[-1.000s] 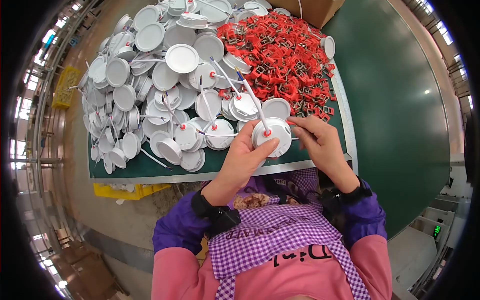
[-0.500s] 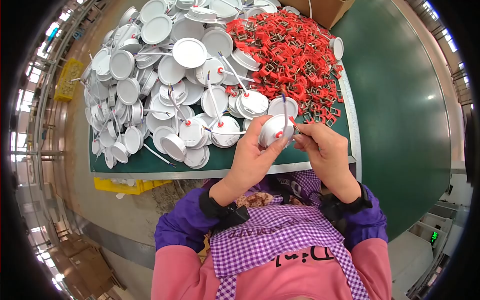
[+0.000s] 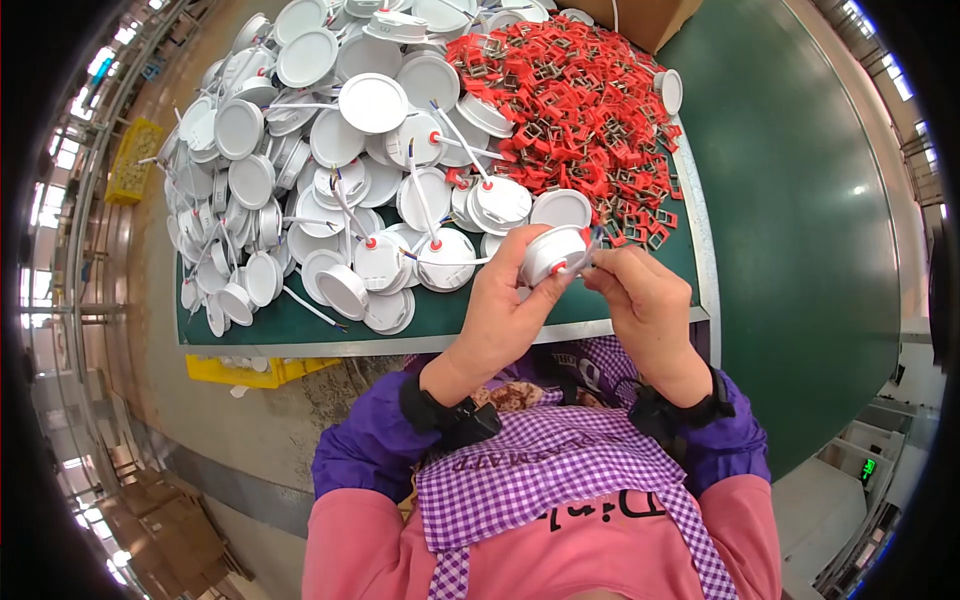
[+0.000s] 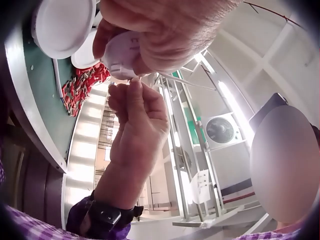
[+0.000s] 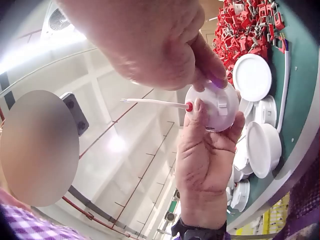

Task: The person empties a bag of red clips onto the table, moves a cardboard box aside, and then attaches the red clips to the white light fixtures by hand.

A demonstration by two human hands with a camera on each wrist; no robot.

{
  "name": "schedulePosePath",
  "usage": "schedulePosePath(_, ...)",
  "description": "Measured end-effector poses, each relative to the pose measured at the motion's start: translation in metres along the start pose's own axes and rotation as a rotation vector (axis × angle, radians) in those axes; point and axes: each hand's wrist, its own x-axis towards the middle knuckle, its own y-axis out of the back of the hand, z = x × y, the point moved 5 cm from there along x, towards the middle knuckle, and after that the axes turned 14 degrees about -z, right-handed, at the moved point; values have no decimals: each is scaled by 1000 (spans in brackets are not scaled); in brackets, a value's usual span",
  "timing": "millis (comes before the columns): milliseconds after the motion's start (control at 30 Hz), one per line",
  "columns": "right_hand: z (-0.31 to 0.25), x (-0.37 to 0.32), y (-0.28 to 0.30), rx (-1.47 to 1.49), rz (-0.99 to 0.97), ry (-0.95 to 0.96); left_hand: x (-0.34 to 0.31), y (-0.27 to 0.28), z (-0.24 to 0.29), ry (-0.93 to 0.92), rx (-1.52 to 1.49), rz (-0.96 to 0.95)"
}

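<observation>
While our left grip (image 3: 495, 312) holds one white lamp (image 3: 549, 252), our right grip (image 3: 650, 312), just beside, touches its edge; whether it pinches anything, we cannot tell. Hazard: uneven pressure could twist the lamp loose.

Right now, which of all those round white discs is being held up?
The disc pinched in the left hand, with the right hand at its edge; the other discs lie heaped on the green table.
</observation>
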Motion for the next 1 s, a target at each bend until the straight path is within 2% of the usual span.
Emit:
schedulePosePath(133,3,1,1,92,3,-14,0,0,0,14,-22,-1)
schedulePosePath(200,11,3,1,290,-10,-96,-1,1,6,-12,19,-22)
schedulePosePath(267,12,0,2,265,-11,-69,-2,1,6,-37,60,-40)
schedulePosePath(333,11,2,1,239,-8,-40,-2,1,-2,-27,-178,12)
schedulePosePath(400,9,2,6,120,139,16,-1,-1,0,-41,-199,53)
schedulePosePath(500,14,0,2,170,179,-25,-1,0,0,-35,-225,89)
schedulePosePath(633,11,3,4,87,133,-1,1,2,0,-22,-202,123)
schedulePosePath(700,26,2,-7,527,44,-175,0,3,-3,-26,-183,132)
schedulePosePath(733,27,2,-8,527,44,-175,-1,4,-4,-28,-165,138)
schedulePosePath(800,23,4,-8,357,54,-54,-1,5,-6,-34,-149,128)
schedulePosePath(1000,17,3,-8,280,107,-53,2,8,-3,-34,-24,54)
